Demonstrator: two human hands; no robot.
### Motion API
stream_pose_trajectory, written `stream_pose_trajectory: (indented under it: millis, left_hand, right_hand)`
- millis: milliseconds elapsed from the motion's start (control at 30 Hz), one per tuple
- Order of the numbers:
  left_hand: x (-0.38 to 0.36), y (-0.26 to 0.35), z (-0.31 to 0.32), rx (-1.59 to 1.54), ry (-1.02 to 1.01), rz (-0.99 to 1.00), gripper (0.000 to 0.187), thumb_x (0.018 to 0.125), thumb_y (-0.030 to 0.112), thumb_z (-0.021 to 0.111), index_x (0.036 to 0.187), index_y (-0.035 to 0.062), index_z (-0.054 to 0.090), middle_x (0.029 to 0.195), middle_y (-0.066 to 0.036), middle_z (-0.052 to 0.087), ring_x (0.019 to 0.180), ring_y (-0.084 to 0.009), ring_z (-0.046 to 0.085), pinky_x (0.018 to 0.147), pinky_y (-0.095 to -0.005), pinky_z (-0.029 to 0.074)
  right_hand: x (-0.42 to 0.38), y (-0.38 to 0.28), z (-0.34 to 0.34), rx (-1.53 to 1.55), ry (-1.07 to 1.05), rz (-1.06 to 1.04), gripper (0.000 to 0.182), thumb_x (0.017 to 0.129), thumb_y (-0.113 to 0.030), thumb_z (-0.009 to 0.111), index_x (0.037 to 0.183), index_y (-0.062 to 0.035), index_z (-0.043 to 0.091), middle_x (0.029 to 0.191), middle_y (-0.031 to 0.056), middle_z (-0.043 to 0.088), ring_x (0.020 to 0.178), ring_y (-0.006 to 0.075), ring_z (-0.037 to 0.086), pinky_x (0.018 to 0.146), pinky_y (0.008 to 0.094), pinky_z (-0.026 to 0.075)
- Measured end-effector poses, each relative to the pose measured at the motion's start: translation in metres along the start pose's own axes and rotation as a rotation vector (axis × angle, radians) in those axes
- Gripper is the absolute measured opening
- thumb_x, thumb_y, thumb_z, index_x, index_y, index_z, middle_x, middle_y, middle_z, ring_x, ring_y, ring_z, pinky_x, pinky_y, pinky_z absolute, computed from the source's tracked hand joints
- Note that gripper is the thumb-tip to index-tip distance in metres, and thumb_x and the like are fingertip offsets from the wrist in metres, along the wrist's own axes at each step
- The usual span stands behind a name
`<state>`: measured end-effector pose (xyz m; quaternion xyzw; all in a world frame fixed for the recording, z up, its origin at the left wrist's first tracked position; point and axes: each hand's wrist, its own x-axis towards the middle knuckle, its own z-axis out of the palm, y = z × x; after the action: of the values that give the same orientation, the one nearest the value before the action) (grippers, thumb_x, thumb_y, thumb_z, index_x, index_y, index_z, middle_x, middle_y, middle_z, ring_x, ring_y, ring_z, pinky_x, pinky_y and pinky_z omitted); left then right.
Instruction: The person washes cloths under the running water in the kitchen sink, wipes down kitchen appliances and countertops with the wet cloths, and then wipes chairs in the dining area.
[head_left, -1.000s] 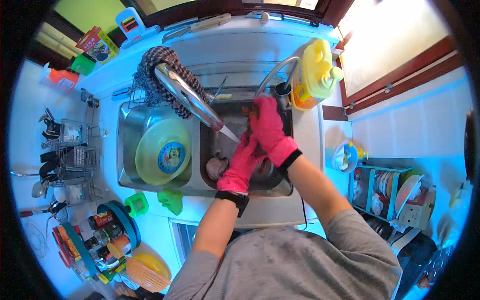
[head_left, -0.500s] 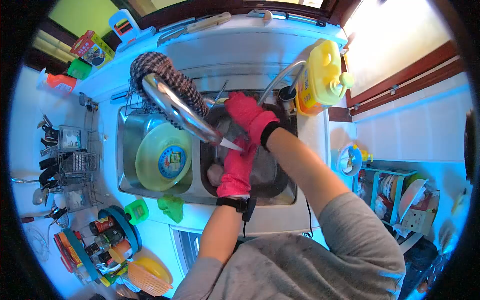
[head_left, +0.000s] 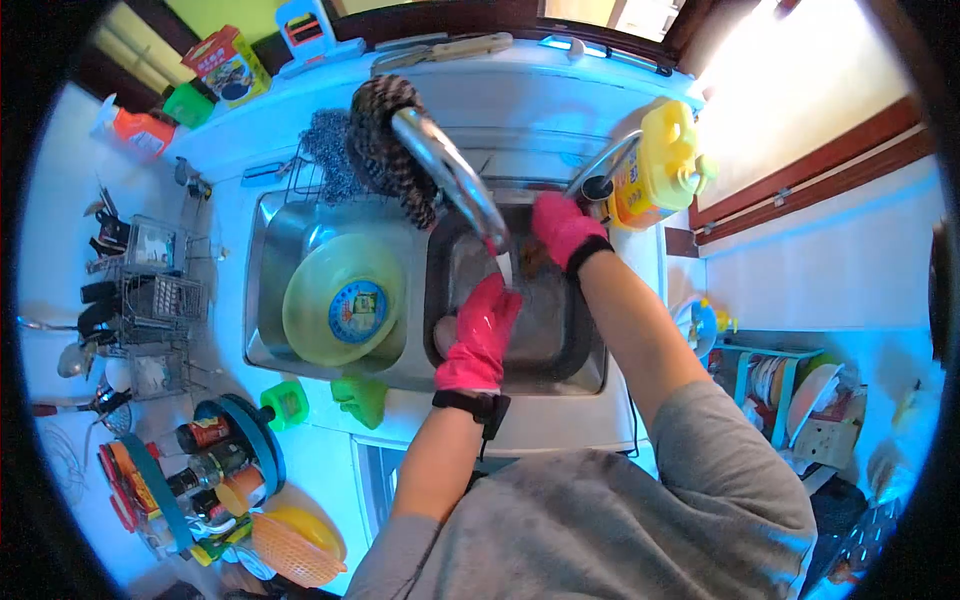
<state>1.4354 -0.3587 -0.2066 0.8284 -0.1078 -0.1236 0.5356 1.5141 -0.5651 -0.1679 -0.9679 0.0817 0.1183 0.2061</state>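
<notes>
My left hand (head_left: pixel 484 325), in a pink rubber glove, is under the end of the chrome faucet (head_left: pixel 455 180), where the water comes down. Its fingers point up and away from me, and I make out nothing held in them. In another pink glove, my right hand (head_left: pixel 566 232) is at the back right of the dark basin (head_left: pixel 560 362). That hand looks closed, but its fingertips and anything in them are hidden. Water covers the bottom of the basin. A pale rounded thing (head_left: pixel 446 333) lies along the basin's left side, partly behind my left hand.
A pale green bowl (head_left: pixel 300 310) stands in the left sink (head_left: pixel 262 330). A dark checked cloth (head_left: pixel 375 130) hangs by the faucet. A yellow jug (head_left: pixel 655 165) stands back right. On the front edge lies a green cloth (head_left: pixel 360 398); utensil baskets (head_left: pixel 160 305) are at left.
My hands have moved apart: the right went toward the back right, while the left stayed under the faucet. The view has shifted, and a grey cloth behind the checked one now shows.
</notes>
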Motion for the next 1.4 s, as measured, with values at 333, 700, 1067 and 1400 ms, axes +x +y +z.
stream_pose_trajectory:
  millis: [333,700,1067,1400]
  left_hand:
    - [0.005,-0.018,-0.005,-1.436,-0.175,-0.731,0.059,0.093,0.054,0.042,0.128,0.007,0.05,0.12,-0.012,0.06,0.114,-0.0256,0.055,0.097,-0.0425,0.043]
    - [0.018,0.022,-0.026,-0.701,-0.233,-0.28,0.048,0.088,0.024,0.062,0.132,0.0147,0.047,0.114,-0.003,0.06,0.099,-0.0182,0.057,0.081,-0.0302,0.046]
    - [-0.021,0.012,-0.011,-0.774,-0.111,-0.611,0.048,0.087,0.016,0.063,0.132,0.0093,0.047,0.116,-0.007,0.054,0.096,-0.0217,0.054,0.085,-0.0371,0.05]
    - [-0.03,0.001,-0.022,-0.93,-0.184,-0.578,0.046,0.089,0.019,0.058,0.133,0.0136,0.046,0.116,-0.005,0.051,0.101,-0.0197,0.05,0.086,-0.0369,0.048]
  right_hand:
    - [-0.089,-0.038,0.085,0.624,0.159,-0.278,0.014,0.08,-0.013,0.062,0.092,-0.0069,0.067,0.093,0.0198,0.062,0.092,0.0393,0.059,0.081,0.0435,0.048]
    - [-0.091,-0.046,0.014,1.111,0.131,-0.155,0.01,0.085,-0.011,0.064,0.089,-0.0032,0.06,0.083,0.0048,0.061,0.077,0.0148,0.057,0.069,0.0287,0.046]
    - [0.032,0.025,0.07,-0.267,0.719,-0.391,0.036,0.084,-0.014,0.053,0.119,-0.0064,0.056,0.127,0.0133,0.051,0.125,0.0322,0.042,0.11,0.0523,0.023]
    - [-0.033,0.011,0.067,-0.332,0.295,0.017,0.039,0.085,-0.018,0.046,0.121,-0.005,0.055,0.124,0.0173,0.053,0.122,0.0327,0.045,0.104,0.0609,0.024]
